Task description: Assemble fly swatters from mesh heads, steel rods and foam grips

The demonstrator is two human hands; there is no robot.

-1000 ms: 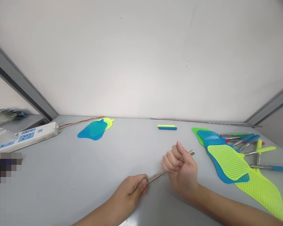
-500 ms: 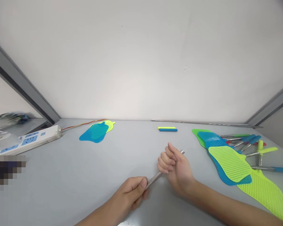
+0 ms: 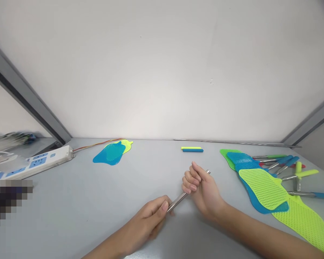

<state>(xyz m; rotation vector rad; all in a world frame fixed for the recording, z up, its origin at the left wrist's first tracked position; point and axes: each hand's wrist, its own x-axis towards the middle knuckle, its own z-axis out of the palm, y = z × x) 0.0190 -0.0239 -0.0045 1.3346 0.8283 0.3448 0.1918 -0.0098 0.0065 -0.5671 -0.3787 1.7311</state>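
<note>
A shiny metal tube (image 3: 179, 201) slants above the grey table between my two hands. My left hand (image 3: 151, 218) pinches its lower end, thumb on top. Around the upper part, the fingers of my right hand (image 3: 201, 189) are curled, with the thumb pointing up and a short tip of tube showing beyond them. What lies inside each grip is hidden. Farther back on the table, a yellow handle sleeve (image 3: 191, 148) and a blue handle sleeve (image 3: 193, 150) lie side by side.
Assembled fly swatters (image 3: 263, 189) in green, blue and yellow are piled at the right. Loose swatter heads (image 3: 109, 154) lie at the back left, near a white power strip (image 3: 51, 158). Thin metal rods (image 3: 232, 142) run along the back wall (image 3: 151, 72).
My left hand has shifted slightly upward on the tube's lower end, and its fingers have turned a little. The right hand keeps its curled grip. The camera view has tilted slightly.
</note>
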